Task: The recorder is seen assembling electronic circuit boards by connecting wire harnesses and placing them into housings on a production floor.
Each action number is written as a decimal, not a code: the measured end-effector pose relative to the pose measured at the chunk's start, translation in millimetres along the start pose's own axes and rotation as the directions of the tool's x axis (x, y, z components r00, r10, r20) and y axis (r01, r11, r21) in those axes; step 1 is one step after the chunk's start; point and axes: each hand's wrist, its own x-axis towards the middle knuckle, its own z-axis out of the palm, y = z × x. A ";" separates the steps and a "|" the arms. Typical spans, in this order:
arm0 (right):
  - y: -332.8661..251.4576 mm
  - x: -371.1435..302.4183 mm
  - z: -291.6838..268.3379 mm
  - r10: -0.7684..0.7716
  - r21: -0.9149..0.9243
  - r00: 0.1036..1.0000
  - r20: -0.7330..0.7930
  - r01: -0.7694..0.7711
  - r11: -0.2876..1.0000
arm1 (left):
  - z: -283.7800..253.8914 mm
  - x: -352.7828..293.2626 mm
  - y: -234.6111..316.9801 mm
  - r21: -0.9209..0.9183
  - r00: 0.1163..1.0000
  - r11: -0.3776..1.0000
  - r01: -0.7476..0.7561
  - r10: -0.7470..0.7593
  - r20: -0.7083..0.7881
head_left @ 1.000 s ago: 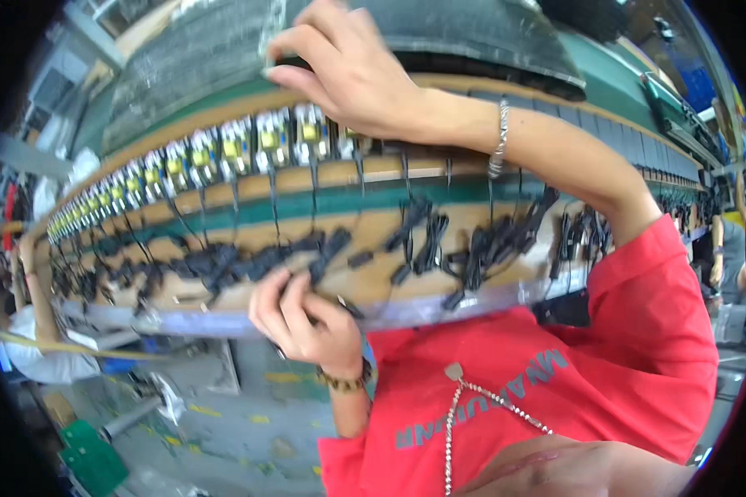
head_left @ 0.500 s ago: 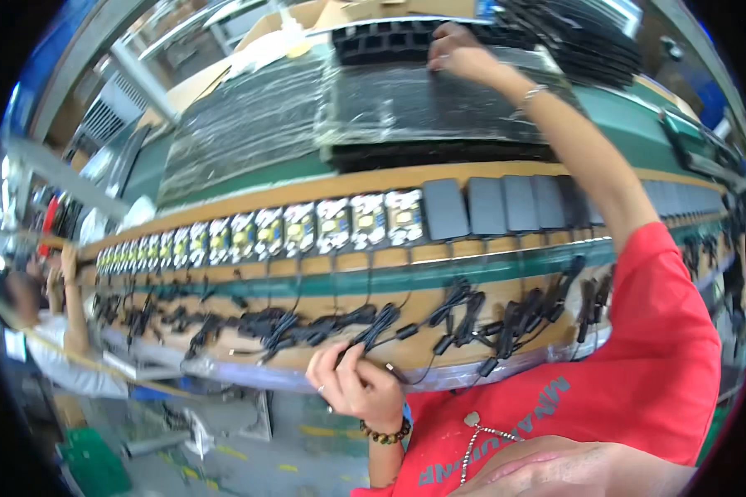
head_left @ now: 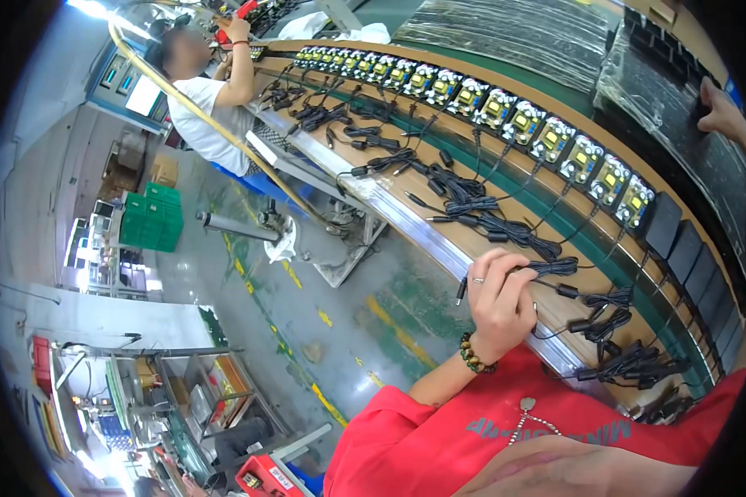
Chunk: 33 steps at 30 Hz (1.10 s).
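Note:
My left hand (head_left: 501, 298) is curled over the near edge of the bench, its fingers closed on a black power cord (head_left: 555, 267) whose coil shows beyond the fingertips. A dark plug (head_left: 462, 290) pokes out on the hand's left. At the far right edge, my right hand (head_left: 725, 120) reaches to a black compartment tray (head_left: 659, 40); its thumb and fingers bend around something dark that I cannot make out. Between the hands, yellow-and-white circuit boards (head_left: 549, 139) sit in a long row, each with a cord trailing toward me. Black closed adapter cases (head_left: 680, 244) continue the row to the right.
A film-wrapped black stack (head_left: 506, 41) lies behind the row. Many coiled cords (head_left: 464, 195) cover the bench. At the far left end, a co-worker in white (head_left: 211, 112) holds a red tool (head_left: 244, 10). Green crates (head_left: 152, 217) stand on the floor beyond.
The view has swung left, showing more floor and the co-worker. My left hand stays by the cords; my right hand remains near the tray, now at the picture's right edge.

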 end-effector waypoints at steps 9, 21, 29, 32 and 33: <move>65.4 46.5 89.8 -0.125 0.495 0.946 -0.299 0.266 0.827 | -0.1 2.6 1.8 0.002 1.000 1.000 0.005 -0.005 0.025; -178.8 -107.9 -12.2 0.025 0.714 0.999 -0.032 0.006 0.700 | -1.7 6.1 -6.2 0.048 0.996 0.998 0.042 -0.045 0.074; -175.8 -127.0 54.9 -0.237 0.198 0.807 -0.540 0.395 0.897 | 2.3 2.4 -0.3 0.022 0.998 1.000 0.003 -0.004 0.056; -182.4 -124.2 55.2 -0.208 0.309 0.872 -0.442 0.366 0.878 | 0.5 2.4 -2.6 0.023 0.998 1.000 -0.011 0.010 0.056; -182.5 -124.3 55.0 -0.210 0.303 0.873 -0.440 0.365 0.880 | 0.9 2.6 -2.6 0.019 0.999 1.000 -0.007 0.006 0.053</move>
